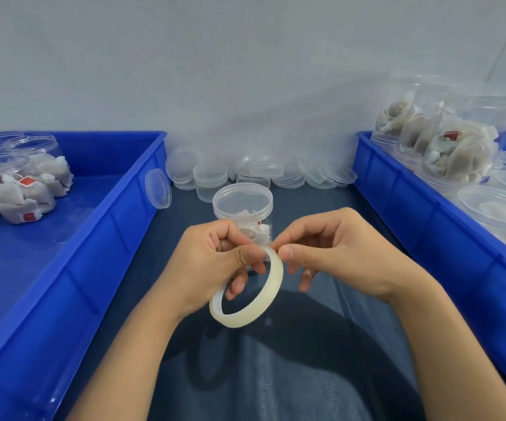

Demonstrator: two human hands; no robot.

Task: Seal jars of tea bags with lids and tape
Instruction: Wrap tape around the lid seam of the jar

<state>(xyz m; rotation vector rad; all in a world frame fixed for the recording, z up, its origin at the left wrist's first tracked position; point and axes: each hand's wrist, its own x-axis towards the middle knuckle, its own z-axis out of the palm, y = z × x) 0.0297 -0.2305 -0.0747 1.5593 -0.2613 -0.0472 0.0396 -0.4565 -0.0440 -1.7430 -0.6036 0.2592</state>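
i see my left hand (215,262) holding the thin white ring of clear tape (247,291) up over the dark blue bench (291,375); its thumb sits on the outside of the ring and its fingers poke through the hole, so the left grip is curled tight round the tape. my right hand (336,253) is just beside it, and its thumb and first finger pinch at the top edge of the same ring; the other fingers hang loosely curled. right behind my hands stands a small clear plastic jar with white tea bags inside (253,229), upright on the bench, with a round clear lid (242,199) already on top. a heap of spare clear round lids (263,174) lies along the grey wall behind it. on my left is a big blue plastic tray (72,262) with open jars of tea bags (17,180) lying in its far corner. on my right is another blue plastic tray (427,226) with closed jars of tea bags (446,138) stacked in it.
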